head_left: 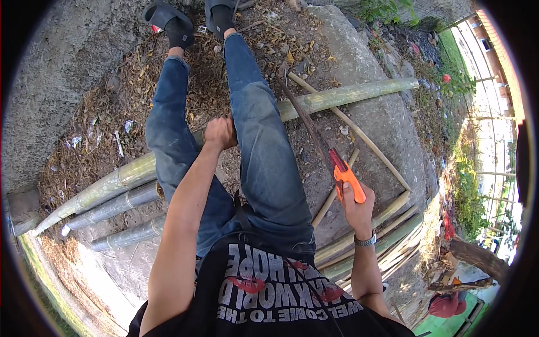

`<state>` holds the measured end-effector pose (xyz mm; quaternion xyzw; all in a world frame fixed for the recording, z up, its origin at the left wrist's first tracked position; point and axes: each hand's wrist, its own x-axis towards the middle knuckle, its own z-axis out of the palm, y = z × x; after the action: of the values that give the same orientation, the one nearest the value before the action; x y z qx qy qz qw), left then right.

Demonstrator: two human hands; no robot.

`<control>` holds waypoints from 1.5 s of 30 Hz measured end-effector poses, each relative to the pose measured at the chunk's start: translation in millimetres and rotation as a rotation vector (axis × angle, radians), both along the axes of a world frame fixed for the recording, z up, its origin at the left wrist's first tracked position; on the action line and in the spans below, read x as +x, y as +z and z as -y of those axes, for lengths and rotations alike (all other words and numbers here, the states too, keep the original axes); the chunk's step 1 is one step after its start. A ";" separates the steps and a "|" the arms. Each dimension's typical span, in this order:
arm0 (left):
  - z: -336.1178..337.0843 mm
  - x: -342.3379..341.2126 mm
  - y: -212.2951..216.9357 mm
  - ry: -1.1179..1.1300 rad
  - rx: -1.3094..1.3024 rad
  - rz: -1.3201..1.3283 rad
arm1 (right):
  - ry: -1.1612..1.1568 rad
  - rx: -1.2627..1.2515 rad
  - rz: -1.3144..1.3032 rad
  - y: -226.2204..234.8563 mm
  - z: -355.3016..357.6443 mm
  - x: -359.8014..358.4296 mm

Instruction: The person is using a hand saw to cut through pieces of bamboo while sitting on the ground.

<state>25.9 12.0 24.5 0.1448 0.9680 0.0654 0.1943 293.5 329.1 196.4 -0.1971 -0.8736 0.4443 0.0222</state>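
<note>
Right hand [357, 206] on the saw [322, 141], fingers wrapped round its orange handle, and the blade slants across the long bamboo pole [370, 92]! Left hand [220, 133] clenches that same pole between the knees; more poles [115, 210] lie alongside, lower left.

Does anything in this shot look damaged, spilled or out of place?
The orange-handled saw in the right hand has a mostly brown blade, possibly rust or dirt. Pale litter scraps also look out of place among the dry leaves, left of the left leg. I see no spill.
</note>
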 end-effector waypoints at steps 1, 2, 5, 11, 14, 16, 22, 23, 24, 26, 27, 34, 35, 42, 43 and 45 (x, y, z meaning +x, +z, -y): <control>-1.2 0.9 3.5 -0.002 0.000 0.000 | -0.002 0.000 0.000 0.3 0.0 -3.4; -0.7 1.5 5.3 -0.005 -0.003 -0.003 | 0.016 0.031 0.009 1.6 0.4 -7.1; 0.8 2.2 7.4 -0.010 -0.008 -0.014 | 0.041 0.071 0.032 4.9 1.3 -12.6; 1.6 -2.9 1.7 0.024 -0.010 0.017 | 0.033 0.026 0.014 10.1 5.9 -14.6; -0.1 -4.6 1.3 -0.030 -0.047 0.016 | 0.022 0.003 0.033 -3.1 3.4 -23.2; -0.7 1.1 0.3 -0.109 -0.089 0.010 | 0.036 0.021 -0.012 -19.8 3.7 -50.9; -1.4 6.1 -26.5 -0.066 -0.027 -0.225 | 0.069 0.167 -0.200 -70.7 27.3 -193.9; -3.1 6.3 -20.1 -0.053 -0.039 -0.102 | 0.121 0.214 -0.194 -70.3 30.0 -196.7; -4.6 7.5 -14.8 -0.040 -0.050 0.024 | 0.173 0.262 -0.183 -69.9 31.4 -197.1; 0.0 8.9 -14.4 -0.042 -0.040 0.028 | 0.158 0.202 -0.173 -67.1 28.4 -166.2; 4.9 8.8 -24.7 -0.040 -0.039 -0.051 | 0.165 0.177 -0.197 -67.2 24.3 -145.3; 6.7 11.9 -22.5 -0.016 0.002 -0.183 | -0.094 -0.160 0.007 -8.8 8.6 16.4; -0.2 11.0 -18.2 -0.033 -0.005 -0.145 | -0.074 -0.135 -0.013 -9.0 11.3 6.8; -5.4 11.5 -15.9 -0.069 0.001 -0.079 | -0.019 0.147 -0.061 -75.0 15.6 -208.7; -4.0 12.7 -16.4 -0.059 -0.014 -0.052 | -0.035 0.145 -0.062 -75.1 13.1 -199.9; -0.5 24.7 -20.3 -0.074 0.001 -0.136 | 0.026 0.023 -0.105 -80.3 10.9 -173.3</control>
<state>50.6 12.5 4.2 0.1847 0.9729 0.0487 0.1302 120.2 318.2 116.1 -0.1619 -0.8788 0.4442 0.0647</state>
